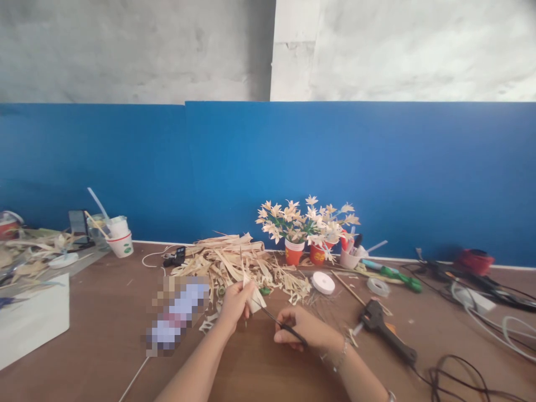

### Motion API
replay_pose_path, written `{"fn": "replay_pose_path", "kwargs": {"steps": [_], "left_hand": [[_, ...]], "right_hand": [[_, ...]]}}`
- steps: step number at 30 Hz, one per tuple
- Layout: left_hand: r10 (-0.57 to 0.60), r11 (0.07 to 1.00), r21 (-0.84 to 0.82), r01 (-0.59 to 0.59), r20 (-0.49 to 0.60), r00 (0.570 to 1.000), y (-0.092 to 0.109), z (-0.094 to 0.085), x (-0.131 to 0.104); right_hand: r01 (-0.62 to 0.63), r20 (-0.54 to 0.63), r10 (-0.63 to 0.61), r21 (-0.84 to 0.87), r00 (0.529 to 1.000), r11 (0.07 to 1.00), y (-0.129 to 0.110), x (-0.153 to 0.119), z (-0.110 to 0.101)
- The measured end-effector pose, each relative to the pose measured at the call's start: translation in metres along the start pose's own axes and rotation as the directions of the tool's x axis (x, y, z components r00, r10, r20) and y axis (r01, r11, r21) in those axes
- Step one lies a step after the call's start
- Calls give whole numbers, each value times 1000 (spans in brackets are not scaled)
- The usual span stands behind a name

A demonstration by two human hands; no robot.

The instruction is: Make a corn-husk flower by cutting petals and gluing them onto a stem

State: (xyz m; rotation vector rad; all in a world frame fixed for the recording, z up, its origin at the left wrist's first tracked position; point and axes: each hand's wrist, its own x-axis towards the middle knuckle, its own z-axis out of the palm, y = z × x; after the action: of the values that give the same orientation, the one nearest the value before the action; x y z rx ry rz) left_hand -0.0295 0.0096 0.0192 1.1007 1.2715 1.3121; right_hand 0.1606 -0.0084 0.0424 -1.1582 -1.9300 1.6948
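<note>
Our two bare forearms [190,365] stretch over the smooth brown tabletop [100,324], a silvery chain bracelet [342,353] circling the right wrist. We keep our hands near each other but not touching. Our left hand [235,304] pinches a flat, cream, papery piece of husk [257,301] between thumb and fingers, just in front of the heap. Our right hand [298,325] is wrapped round the slim black scissors [295,333], whose blades point at that piece; we cannot tell whether they bite into it.

Behind, we see a tangled heap of dry, straw-coloured husk strips [221,251], ribbon-like and curling, too many to count. Beside it lies one round white spool [323,282], then one ring of clear tape [378,287] and one black plastic glue gun [385,330] with its cord.

Of containers, we count two red paper cups [293,255] side by side, each with star-shaped cream flowers on green stems. Next to them, one small whitish cup [349,259] holds pens and other slender items. Far to our left, one white paper cup with a red band [121,247] contains a second pale cup.
</note>
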Motion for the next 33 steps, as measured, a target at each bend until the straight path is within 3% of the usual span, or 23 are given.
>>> {"fn": "replay_pose_path", "kwargs": {"steps": [19, 33], "left_hand": [[-9, 1000, 21, 9, -29, 1000, -2, 1, 1], [-13, 1000, -20, 11, -98, 995, -4, 2, 1]], "right_hand": [[-23, -63, 16, -117, 998, 993, 2, 2, 1], [54, -147, -96, -267, 984, 962, 5, 5, -1]]}}
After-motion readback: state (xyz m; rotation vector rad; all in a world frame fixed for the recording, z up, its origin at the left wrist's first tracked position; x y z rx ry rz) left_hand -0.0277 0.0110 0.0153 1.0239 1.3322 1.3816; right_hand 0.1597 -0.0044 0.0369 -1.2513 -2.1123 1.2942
